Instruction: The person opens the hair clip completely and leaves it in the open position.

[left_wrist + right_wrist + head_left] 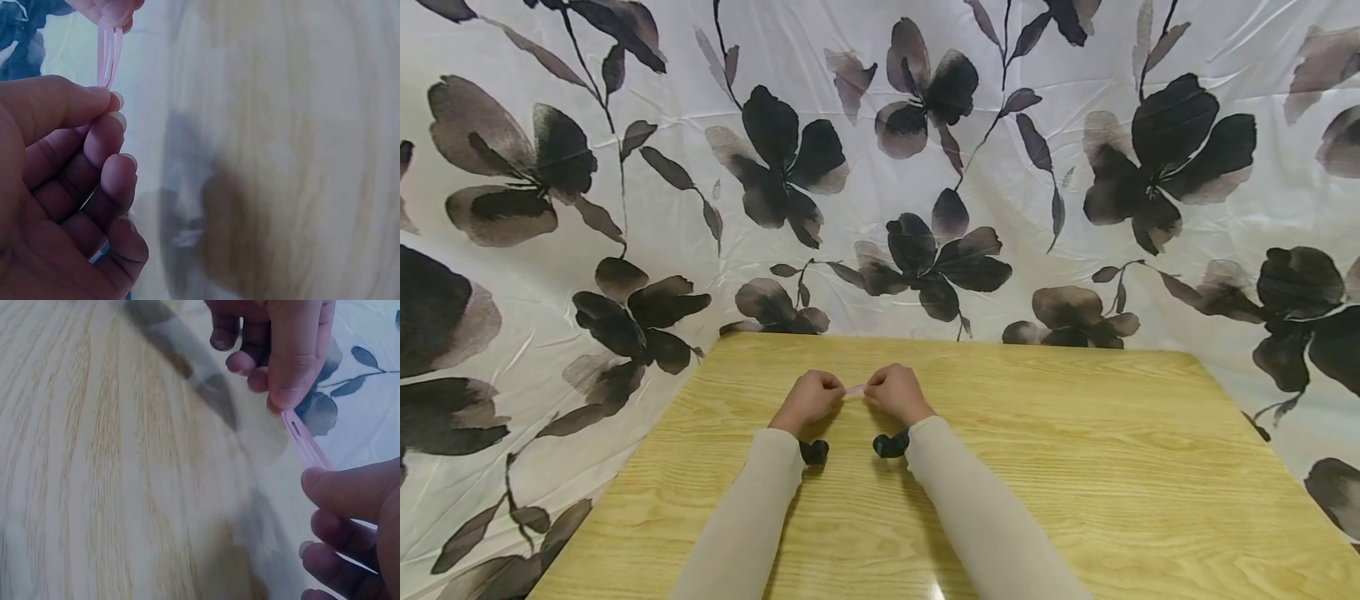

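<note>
A small pink snap hair clip (855,390) is stretched between both hands over the table. My left hand (811,398) pinches one end of it between thumb and forefinger. The other end is pinched by my right hand (897,392). In the left wrist view the hair clip (109,56) shows its slim prongs slightly parted, with the left hand's (69,150) other fingers loosely curled below. Seen from the right wrist, the clip (306,442) slants between the two thumbs and a dark slot shows near its left-hand end. The fingertips hide both ends.
The wood-grain table (1075,450) reaches out on all sides of the hands. Behind and at the left hangs a white cloth (865,183) printed with dark flowers. Black wrist cameras (891,446) sit under the cuffs of the pale sleeves (981,508).
</note>
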{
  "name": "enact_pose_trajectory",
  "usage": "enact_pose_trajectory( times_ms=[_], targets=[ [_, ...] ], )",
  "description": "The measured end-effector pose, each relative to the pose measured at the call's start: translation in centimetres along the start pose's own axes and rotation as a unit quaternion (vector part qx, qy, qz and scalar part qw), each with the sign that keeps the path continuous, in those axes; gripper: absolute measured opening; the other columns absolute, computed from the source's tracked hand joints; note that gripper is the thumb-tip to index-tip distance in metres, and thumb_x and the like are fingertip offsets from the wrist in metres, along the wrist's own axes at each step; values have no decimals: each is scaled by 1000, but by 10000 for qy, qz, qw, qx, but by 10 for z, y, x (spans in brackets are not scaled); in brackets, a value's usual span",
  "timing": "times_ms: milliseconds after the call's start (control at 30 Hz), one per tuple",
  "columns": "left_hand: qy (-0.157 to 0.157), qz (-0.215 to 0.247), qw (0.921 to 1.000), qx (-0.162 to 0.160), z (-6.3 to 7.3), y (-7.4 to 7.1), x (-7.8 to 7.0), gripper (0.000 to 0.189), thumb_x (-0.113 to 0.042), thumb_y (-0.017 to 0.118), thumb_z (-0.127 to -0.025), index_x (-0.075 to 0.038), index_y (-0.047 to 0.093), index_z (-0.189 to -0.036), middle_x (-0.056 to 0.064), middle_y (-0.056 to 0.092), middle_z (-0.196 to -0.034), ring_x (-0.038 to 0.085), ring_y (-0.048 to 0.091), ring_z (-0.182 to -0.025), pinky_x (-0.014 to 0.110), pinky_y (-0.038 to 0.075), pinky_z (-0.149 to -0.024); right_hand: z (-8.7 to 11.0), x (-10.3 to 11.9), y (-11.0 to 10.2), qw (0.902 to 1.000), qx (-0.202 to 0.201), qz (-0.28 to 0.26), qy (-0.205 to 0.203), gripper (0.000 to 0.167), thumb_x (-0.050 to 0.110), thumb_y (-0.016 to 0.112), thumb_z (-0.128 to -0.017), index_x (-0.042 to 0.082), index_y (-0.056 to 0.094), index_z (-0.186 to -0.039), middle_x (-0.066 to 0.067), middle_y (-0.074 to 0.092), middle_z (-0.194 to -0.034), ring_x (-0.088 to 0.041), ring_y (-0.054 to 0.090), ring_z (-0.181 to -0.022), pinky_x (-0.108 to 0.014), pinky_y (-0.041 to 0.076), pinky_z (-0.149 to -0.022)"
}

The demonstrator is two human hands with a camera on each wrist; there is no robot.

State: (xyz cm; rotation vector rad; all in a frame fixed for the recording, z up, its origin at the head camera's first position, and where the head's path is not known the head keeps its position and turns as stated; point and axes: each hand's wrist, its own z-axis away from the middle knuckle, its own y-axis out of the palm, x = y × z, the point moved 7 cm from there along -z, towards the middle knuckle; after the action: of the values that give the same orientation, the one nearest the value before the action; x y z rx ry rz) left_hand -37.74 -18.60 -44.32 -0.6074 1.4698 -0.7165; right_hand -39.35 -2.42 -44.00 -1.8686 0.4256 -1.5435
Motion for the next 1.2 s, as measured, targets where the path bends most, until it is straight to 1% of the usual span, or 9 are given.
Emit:
enact_pose_trajectory(
  times_ms=[100, 200, 367, 400, 600, 733, 867, 1067, 1200],
  targets=[
    [-5, 139, 9999, 40, 0, 0, -4, 19, -20, 59, -97, -7, 73, -96, 6, 68, -91, 18, 57, -76, 32, 47, -68, 1, -1, -5, 9999, -31, -116, 19, 12, 20, 69, -91, 13, 77, -93, -3, 73, -95, -18, 64, -85, -32, 53, -73],
    [-39, 236, 9997, 72, 1, 1, -7, 19, -20, 58, -97, -7, 72, -97, 7, 68, -92, 18, 56, -73, 30, 46, -65, 2, -2, -8, 10000, -38, -76, -46, 13, 22, 67, -92, 13, 77, -95, -1, 73, -94, -14, 63, -79, -30, 52, -71],
    [61, 252, 9997, 40, 1, 3, -12, 20, -20, 58, -96, -6, 72, -98, 8, 68, -92, 18, 55, -72, 30, 45, -64, 6, -1, -14, 9994, -16, 77, -340, 16, 23, 65, -94, 13, 77, -95, -1, 73, -91, -11, 60, -72, -29, 51, -68],
    [96, 244, 9997, 25, 1, 4, -13, 20, -20, 58, -96, -6, 72, -98, 7, 68, -91, 18, 55, -71, 30, 45, -64, 8, -1, -15, 9992, 11, 78, -392, 16, 22, 64, -94, 13, 77, -95, -1, 73, -90, -12, 60, -71, -29, 51, -68],
    [182, 276, 9994, 35, 7, 11, -22, 17, -19, 60, -95, -6, 72, -97, 5, 67, -90, 18, 55, -73, 31, 47, -65, 15, -4, -21, 9980, 87, 178, -593, 16, 21, 65, -93, 9, 76, -92, -2, 72, -83, -11, 55, -64, -26, 47, -61],
    [252, 313, 9992, 61, 11, 17, -27, 16, -19, 61, -95, -7, 72, -97, 5, 67, -90, 18, 55, -74, 31, 47, -67, 21, -5, -26, 9970, 92, 354, -687, 16, 20, 66, -93, 9, 76, -91, -1, 72, -83, -11, 57, -65, -27, 48, -63],
    [343, 292, 9989, 89, 14, 22, -31, 16, -19, 61, -95, -8, 72, -97, 4, 67, -90, 17, 54, -73, 30, 46, -65, 27, -8, -29, 9961, 84, 473, -744, 15, 21, 65, -93, 12, 76, -90, 0, 72, -86, -10, 59, -71, -28, 50, -67],
    [449, 256, 9985, 190, 17, 28, -39, 16, -20, 61, -95, -9, 73, -97, 2, 68, -90, 16, 56, -73, 30, 47, -66, 38, -13, -36, 9957, 55, 413, -829, 17, 22, 63, -95, 11, 76, -93, -2, 69, -93, -11, 57, -72, -28, 49, -66],
    [566, 250, 9979, 214, 18, 32, -46, 16, -21, 61, -95, -10, 73, -96, 1, 67, -87, 16, 55, -71, 30, 46, -65, 45, -15, -44, 9952, -51, 348, -911, 18, 23, 64, -94, 10, 76, -94, -1, 68, -92, -10, 55, -72, -27, 48, -64]
  ],
)
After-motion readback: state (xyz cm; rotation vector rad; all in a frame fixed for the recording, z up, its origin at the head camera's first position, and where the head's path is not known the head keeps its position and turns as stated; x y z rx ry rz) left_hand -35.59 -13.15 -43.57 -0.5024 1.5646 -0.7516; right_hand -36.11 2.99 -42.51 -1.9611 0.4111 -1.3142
